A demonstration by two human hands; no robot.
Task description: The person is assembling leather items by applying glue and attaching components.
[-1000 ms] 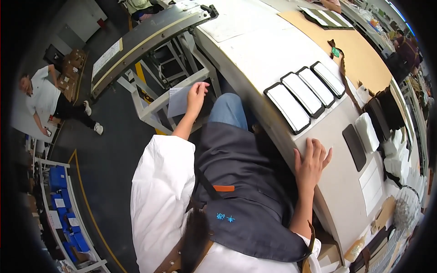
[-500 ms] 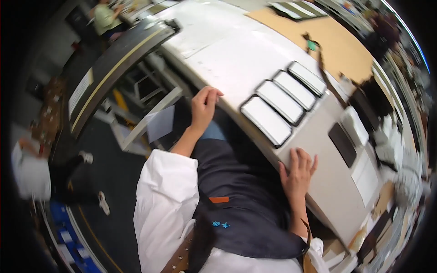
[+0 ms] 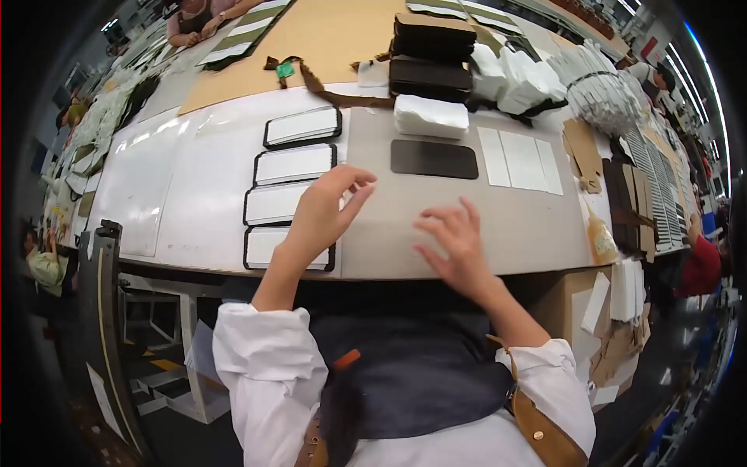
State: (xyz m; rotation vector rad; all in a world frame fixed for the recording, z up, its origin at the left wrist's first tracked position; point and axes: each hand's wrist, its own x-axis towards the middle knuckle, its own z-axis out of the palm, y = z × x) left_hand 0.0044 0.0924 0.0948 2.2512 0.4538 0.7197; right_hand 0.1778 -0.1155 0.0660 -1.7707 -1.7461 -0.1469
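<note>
My left hand (image 3: 325,206) hovers over the right edge of several white rectangular panels with black borders, lined up in a column; the top panel (image 3: 303,127) lies apart from the others. Its fingers are bent, thumb apart from them, with nothing held. My right hand (image 3: 457,240), fingers spread and holding nothing, is above the grey board (image 3: 381,241) near the table's front edge. Beyond it lies a flat dark brown rectangular piece with rounded corners (image 3: 434,159). A stack of white pieces (image 3: 430,115) stands just behind that, and three white rectangular sheets (image 3: 520,161) lie to its right.
Dark pieces (image 3: 430,78) are stacked farther back, beside white bundles (image 3: 529,80). A brown strap (image 3: 334,95) crosses the table. At the right edge stands a bottle of yellowish liquid (image 3: 601,236). Another person's hands (image 3: 208,29) rest across the table.
My view has swung round to face the table squarely. My left hand has left the table edge and moved over the board; my right hand has lifted, fingers spread.
</note>
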